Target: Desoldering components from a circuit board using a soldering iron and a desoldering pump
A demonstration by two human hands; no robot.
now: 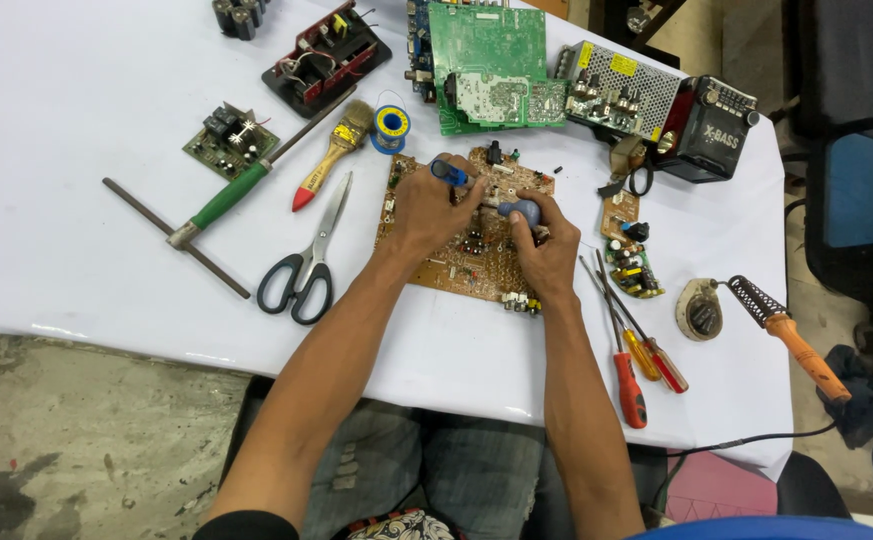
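Note:
A brown circuit board lies flat on the white table in front of me. My left hand rests on its upper left part and pinches a small blue tool at the fingertips. On the board's right part, my right hand grips a grey-blue rounded handle whose tip points at the board's upper middle. The two hands nearly touch over the board.
Scissors, a paintbrush, a green-handled T-wrench and a solder spool lie left. Three screwdrivers, a small board and a soldering iron lie right. Green boards and power units sit behind.

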